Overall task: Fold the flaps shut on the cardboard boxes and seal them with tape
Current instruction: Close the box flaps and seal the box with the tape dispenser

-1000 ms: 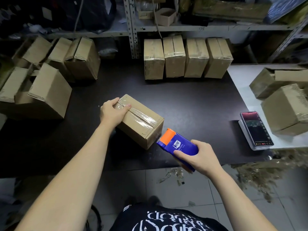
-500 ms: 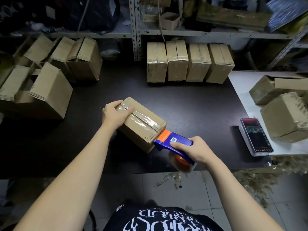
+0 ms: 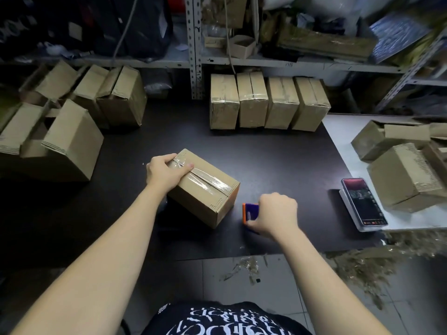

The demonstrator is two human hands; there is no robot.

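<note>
Box (image 3: 205,197): on tabletop (image 3: 278,153), top seam taped, far end gripped under fingers (image 3: 183,168) of left hand (image 3: 167,174). Tape dispenser (image 3: 250,212): clasped in right hand (image 3: 275,213), just beside box. Step: sealing likely done; next, swap boxes.

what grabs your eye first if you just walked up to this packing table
The taped box sits at an angle mid-table, with the left hand gripping its far end. Just to its right, the right hand holds a blue and orange tape dispenser low over the dark table. Behind, four sealed boxes stand in a neat row, and a lit phone glows at the right edge.
</note>
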